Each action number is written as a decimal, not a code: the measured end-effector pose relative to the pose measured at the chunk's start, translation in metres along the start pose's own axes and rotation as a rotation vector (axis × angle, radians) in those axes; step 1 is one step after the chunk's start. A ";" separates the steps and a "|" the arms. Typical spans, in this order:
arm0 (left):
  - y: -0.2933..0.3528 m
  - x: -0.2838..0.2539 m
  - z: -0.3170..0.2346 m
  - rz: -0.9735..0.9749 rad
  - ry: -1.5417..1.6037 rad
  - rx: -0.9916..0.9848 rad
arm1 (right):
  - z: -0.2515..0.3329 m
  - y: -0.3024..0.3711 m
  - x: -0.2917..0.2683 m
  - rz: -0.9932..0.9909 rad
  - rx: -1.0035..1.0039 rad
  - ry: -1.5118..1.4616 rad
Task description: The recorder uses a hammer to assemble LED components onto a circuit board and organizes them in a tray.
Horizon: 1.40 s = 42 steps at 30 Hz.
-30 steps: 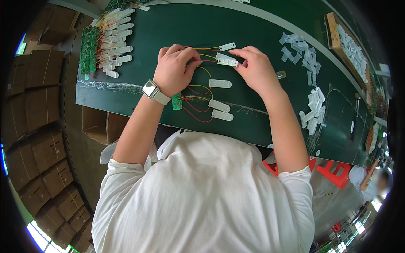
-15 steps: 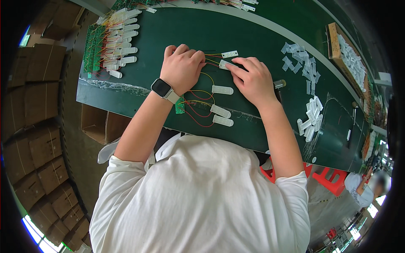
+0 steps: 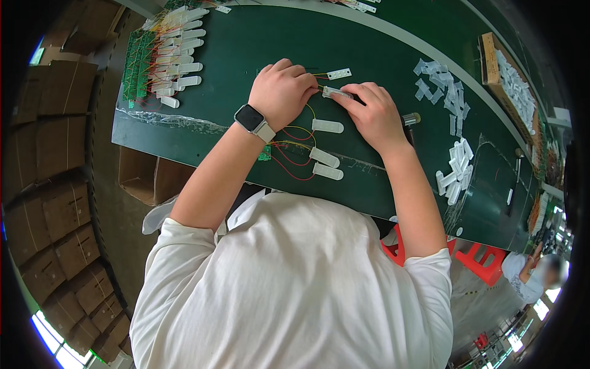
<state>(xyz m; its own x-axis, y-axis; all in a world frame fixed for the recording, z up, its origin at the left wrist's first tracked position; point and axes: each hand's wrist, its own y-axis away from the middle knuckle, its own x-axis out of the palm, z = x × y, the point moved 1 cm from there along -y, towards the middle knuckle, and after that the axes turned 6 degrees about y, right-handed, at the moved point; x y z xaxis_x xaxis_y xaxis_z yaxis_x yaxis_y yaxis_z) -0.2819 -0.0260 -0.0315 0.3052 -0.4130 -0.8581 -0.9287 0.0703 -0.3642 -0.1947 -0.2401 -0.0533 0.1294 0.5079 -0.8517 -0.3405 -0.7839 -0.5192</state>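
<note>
My left hand (image 3: 283, 93) is closed in a pinch on thin red and yellow wires (image 3: 318, 89), just left of a small white strip. My right hand (image 3: 373, 115) grips that small white strip (image 3: 332, 92), thumb and fingers along its right part; whether a cover is on it I cannot make out. Above lies another small white board with dark dots (image 3: 339, 74), on wires too. Nearer me rest three white rounded covers (image 3: 328, 126) wired to a green circuit board (image 3: 265, 154), which my left wrist partly hides.
Green boards (image 3: 136, 67) wired to several white covers (image 3: 187, 67) fill the table's far left. On the right lie clear plastic pieces (image 3: 455, 92), loose white covers (image 3: 456, 169), a carton of white parts (image 3: 513, 86) and a screwdriver-like tool (image 3: 515, 178). A cylindrical object (image 3: 411, 119) sits by my right wrist.
My left hand has moved right along the wires, close up to the white strip. My right fingers now lie further over the strip. The view has shifted slightly.
</note>
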 end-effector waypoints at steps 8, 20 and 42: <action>0.004 -0.005 -0.004 0.040 0.041 -0.011 | 0.004 -0.002 -0.004 0.009 0.029 -0.083; -0.008 -0.005 -0.002 0.172 0.262 -0.273 | 0.007 0.001 0.010 -0.036 0.187 -0.284; 0.003 0.014 0.010 0.051 0.157 0.010 | 0.007 0.003 0.016 -0.107 0.140 -0.193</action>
<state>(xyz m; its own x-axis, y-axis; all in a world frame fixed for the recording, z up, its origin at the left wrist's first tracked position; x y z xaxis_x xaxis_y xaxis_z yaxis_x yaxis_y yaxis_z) -0.2782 -0.0225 -0.0478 0.2204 -0.5456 -0.8085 -0.9396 0.1037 -0.3262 -0.2005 -0.2319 -0.0681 -0.0041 0.6546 -0.7560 -0.4615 -0.6719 -0.5793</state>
